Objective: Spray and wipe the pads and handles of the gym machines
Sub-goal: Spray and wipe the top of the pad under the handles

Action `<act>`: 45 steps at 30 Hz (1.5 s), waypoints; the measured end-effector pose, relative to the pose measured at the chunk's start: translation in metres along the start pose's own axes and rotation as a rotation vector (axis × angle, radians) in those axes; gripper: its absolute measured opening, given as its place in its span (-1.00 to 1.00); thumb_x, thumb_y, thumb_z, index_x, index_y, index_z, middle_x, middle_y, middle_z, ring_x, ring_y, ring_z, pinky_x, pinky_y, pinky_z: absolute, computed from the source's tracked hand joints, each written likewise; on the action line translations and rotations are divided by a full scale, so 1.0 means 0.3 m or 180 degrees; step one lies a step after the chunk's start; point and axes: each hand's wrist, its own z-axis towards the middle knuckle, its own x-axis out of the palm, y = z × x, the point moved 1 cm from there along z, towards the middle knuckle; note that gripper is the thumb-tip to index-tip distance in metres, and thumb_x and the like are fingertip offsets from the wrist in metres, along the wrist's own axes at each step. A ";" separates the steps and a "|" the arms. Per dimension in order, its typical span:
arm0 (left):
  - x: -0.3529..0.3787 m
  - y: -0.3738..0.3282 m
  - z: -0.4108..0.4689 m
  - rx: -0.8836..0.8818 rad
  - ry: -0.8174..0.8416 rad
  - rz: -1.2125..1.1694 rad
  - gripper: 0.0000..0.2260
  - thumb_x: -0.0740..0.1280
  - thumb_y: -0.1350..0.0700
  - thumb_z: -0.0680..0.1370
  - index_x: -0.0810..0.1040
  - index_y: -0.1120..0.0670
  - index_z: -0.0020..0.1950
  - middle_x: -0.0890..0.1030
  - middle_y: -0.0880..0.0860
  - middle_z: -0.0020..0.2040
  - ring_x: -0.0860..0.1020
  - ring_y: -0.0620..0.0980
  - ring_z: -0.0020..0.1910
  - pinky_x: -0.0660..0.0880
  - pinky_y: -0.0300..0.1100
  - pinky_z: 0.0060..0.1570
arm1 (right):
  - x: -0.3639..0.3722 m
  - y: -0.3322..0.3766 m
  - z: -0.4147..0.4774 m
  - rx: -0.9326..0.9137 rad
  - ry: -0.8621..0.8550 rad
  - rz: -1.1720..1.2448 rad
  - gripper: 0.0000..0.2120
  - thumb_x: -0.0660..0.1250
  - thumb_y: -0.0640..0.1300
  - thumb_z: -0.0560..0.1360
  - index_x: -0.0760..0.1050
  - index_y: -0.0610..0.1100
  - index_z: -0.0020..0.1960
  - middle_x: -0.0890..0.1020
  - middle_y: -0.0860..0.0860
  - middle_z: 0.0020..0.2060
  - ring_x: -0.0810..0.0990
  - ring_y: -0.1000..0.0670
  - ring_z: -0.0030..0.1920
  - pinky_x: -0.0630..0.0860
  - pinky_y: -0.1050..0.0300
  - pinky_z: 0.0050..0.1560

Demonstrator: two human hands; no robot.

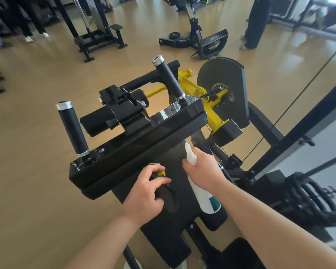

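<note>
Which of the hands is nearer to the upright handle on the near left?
Left. The left hand, holding a cloth, lies below-right of that handle; the right hand, gripping the spray bottle, is farther right.

Bright, even daylight fills the room; glare streaks the wooden floor [279,61] right of the black machine [140,136]. Wide-angle bending curves the edges, and the far background blurs.
</note>
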 end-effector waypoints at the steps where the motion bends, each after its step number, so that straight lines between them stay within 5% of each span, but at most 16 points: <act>1: 0.005 0.000 0.003 -0.0021 -0.0017 -0.0008 -0.59 0.45 0.41 0.36 0.71 0.08 0.14 0.46 -0.05 0.31 0.44 -0.10 0.39 0.28 -0.48 0.36 | -0.007 -0.002 0.009 0.0063 -0.0015 0.0105 -0.86 0.32 0.05 0.64 0.39 0.09 0.12 0.58 0.10 -0.09 0.55 0.11 -0.16 0.39 0.24 -0.28; 4: 0.011 -0.014 0.015 -0.0114 -0.0145 -0.0108 -0.63 0.48 0.39 0.38 0.72 0.06 0.10 0.47 -0.06 0.28 0.46 -0.14 0.33 0.32 -0.49 0.33 | -0.023 -0.009 0.032 0.0237 -0.0005 0.0425 -0.77 0.31 0.09 0.64 0.29 0.16 0.21 0.54 0.13 -0.09 0.53 0.10 -0.15 0.36 0.23 -0.30; 8: 0.016 -0.036 0.036 -0.0155 -0.0215 -0.0171 -0.63 0.44 0.39 0.39 0.70 0.01 0.08 0.45 -0.09 0.29 0.47 -0.13 0.32 0.33 -0.48 0.31 | -0.031 -0.021 0.044 0.0295 -0.0333 0.0612 -0.85 0.30 0.06 0.63 0.47 -0.01 0.10 0.60 0.07 -0.11 0.56 0.04 -0.13 0.44 0.13 -0.20; 13: 0.025 -0.061 0.058 -0.0147 -0.0323 -0.0266 -0.64 0.43 0.40 0.39 0.70 0.05 0.08 0.45 -0.06 0.31 0.47 -0.07 0.35 0.33 -0.49 0.31 | -0.051 -0.028 0.055 0.0363 -0.0364 0.0622 -0.82 0.32 0.08 0.62 0.46 -0.02 0.08 0.59 0.07 -0.12 0.57 0.01 -0.11 0.44 0.11 -0.19; 19: -0.035 -0.102 0.046 0.0297 -0.0924 -0.0195 -0.80 0.24 0.25 0.45 0.67 0.17 -0.10 0.45 0.12 0.41 0.38 0.09 0.51 0.47 -0.07 0.40 | -0.030 -0.021 0.012 0.0096 -0.0135 0.0314 -0.85 0.36 0.05 0.59 0.51 -0.02 0.01 0.61 0.05 -0.14 0.56 0.06 -0.16 0.41 0.17 -0.25; 24: -0.151 0.008 0.013 0.1082 -0.1036 0.1197 -0.62 0.06 0.28 0.66 0.69 0.26 0.07 0.46 0.21 0.44 0.31 0.28 0.54 0.20 0.16 0.54 | 0.036 0.034 -0.017 -0.0066 0.0016 0.0340 -0.82 0.38 0.07 0.57 0.52 -0.03 0.03 0.62 0.04 -0.12 0.59 0.01 -0.13 0.43 0.17 -0.24; 27: -0.183 0.165 -0.045 0.0755 -0.0548 0.2199 -0.64 0.21 0.36 0.58 0.62 0.19 0.32 0.41 0.24 0.51 0.22 0.27 0.58 0.16 0.22 0.51 | 0.085 0.074 -0.033 -0.0115 0.0145 0.0242 -0.82 0.38 0.08 0.59 0.50 -0.02 0.05 0.61 0.06 -0.14 0.58 0.05 -0.15 0.46 0.16 -0.24; 30: -0.179 0.212 -0.113 0.0336 0.0073 0.2665 -0.44 0.38 0.08 0.51 0.43 0.06 0.52 0.16 0.20 0.64 0.02 0.25 0.64 0.01 0.24 0.57 | 0.128 0.104 -0.049 -0.0150 0.0210 0.0185 -0.83 0.38 0.05 0.60 0.50 -0.03 0.03 0.59 0.08 -0.16 0.57 0.06 -0.17 0.43 0.21 -0.28; 33: -0.166 0.194 -0.143 0.0005 0.0037 0.2566 -0.46 0.32 -0.21 0.52 0.45 0.06 0.39 0.05 0.19 0.66 -0.09 0.24 0.65 -0.09 0.22 0.58 | 0.159 0.121 -0.062 -0.0101 0.0269 0.0238 -0.84 0.39 0.05 0.58 0.51 -0.03 0.03 0.60 0.09 -0.16 0.57 0.07 -0.18 0.41 0.21 -0.31; 37: -0.152 0.200 -0.147 -0.0372 -0.0351 0.2398 -0.47 0.17 -0.38 0.54 0.47 0.11 -0.03 0.05 0.28 0.64 -0.08 0.34 0.63 0.07 0.35 0.53 | 0.182 0.135 -0.079 -0.0150 0.0323 0.0166 -0.86 0.40 0.03 0.57 0.51 -0.02 0.02 0.61 0.08 -0.17 0.56 0.12 -0.22 0.38 0.25 -0.34; 45: -0.062 0.169 -0.006 -0.0412 -0.0356 0.2430 -0.59 0.27 -0.23 0.58 0.32 0.08 0.13 -0.29 0.33 0.61 -0.29 0.44 0.57 -0.31 0.41 0.45 | 0.190 0.079 -0.073 0.0107 0.0283 0.0317 -0.84 0.40 0.06 0.58 0.46 0.11 0.09 0.57 0.17 -0.12 0.58 0.08 -0.15 0.48 0.20 -0.24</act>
